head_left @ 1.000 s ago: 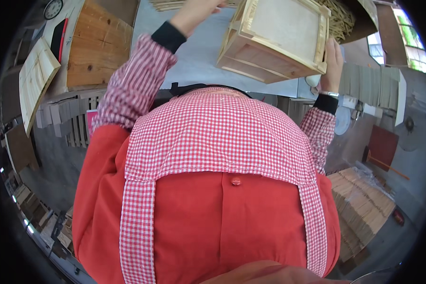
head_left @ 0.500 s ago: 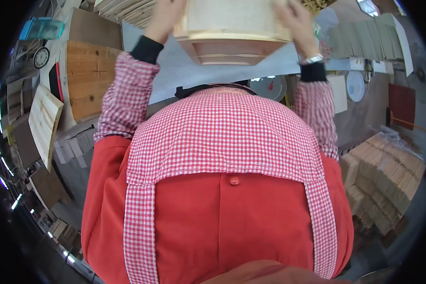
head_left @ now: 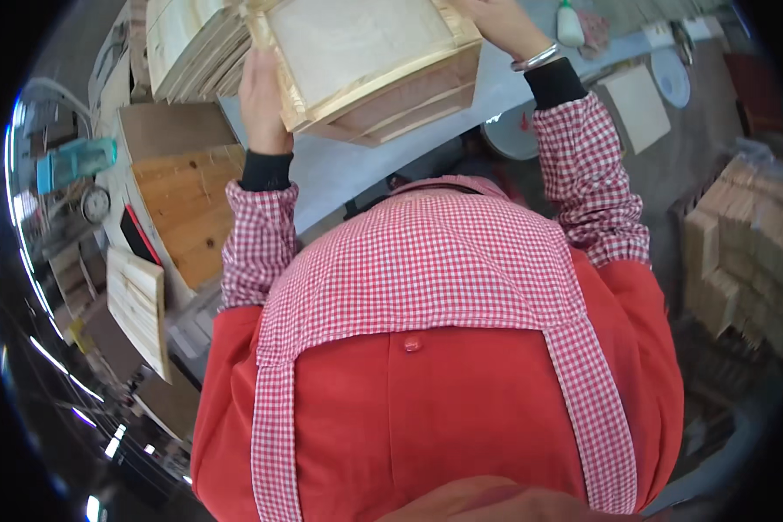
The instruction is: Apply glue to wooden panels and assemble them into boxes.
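A pale wooden box is held up between my two hands, over the far part of a light-coloured table. It sits tilted, its flat pale panel facing up and a slatted or recessed side turned towards me. My left hand presses against the box's left side with fingers straight along it. At the far right corner, my right hand grips the box; its fingertips are partly hidden. The box's far edge runs out of the picture.
A stack of thin wooden boards stands left of the box. Nearer lie a knotty brown board and a leaning pale panel. On the right are a white bottle, a round pale dish and piled wooden pieces.
The box has shifted left in the view and turned, its right side now higher. Both hands keep hold of it. The whole surroundings have swung round as the head turned.
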Demonstrator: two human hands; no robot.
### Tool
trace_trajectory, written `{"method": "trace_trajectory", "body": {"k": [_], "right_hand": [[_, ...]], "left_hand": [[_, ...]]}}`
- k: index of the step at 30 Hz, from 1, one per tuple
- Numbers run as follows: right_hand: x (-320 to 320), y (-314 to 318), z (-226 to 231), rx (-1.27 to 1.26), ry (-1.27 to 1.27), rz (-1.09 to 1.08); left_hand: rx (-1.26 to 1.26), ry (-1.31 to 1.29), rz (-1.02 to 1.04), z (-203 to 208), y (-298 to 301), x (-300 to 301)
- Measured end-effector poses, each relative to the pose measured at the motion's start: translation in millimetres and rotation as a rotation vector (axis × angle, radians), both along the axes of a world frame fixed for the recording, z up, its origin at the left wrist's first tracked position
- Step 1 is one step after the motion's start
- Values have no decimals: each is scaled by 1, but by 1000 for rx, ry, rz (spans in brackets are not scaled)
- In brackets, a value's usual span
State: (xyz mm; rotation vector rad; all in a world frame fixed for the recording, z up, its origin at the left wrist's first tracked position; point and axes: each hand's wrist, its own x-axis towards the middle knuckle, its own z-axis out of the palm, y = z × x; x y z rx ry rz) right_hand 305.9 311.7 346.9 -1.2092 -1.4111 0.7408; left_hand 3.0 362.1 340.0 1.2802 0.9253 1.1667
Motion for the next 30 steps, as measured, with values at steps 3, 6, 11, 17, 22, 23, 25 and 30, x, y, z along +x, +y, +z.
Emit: {"method": "trace_trajectory", "body": {"k": [3, 6, 11, 17, 22, 23, 25, 30], "right_hand": [[8, -6, -5, -250, 105, -108], [11, -4, -68, -263, -155, -267], [-16, 12, -96, -274, -99, -286], [-39, 18, -72, -268, 204, -269], [-45, 17, -88, -203, 133, -376], [-40, 19, -103, -216, 63, -430], [-31, 27, -126, -230, -79, -522], [-23, 43, -148, -286, -180, -517]], "left_hand": [[-141, -255, 55, -23, 3, -14], [-457, -311, -4, -93, 8, -59], [-739, -359, 51, -119, -6, -63], [-278, 209, 162, -183, -17, -126], [-308, 96, 137, -154, -29, -92], [-315, 61, 128, -147, -29, -84], [-318, -13, 125, -127, -38, -74], [-327, -225, 109, -103, -25, -17]]}}
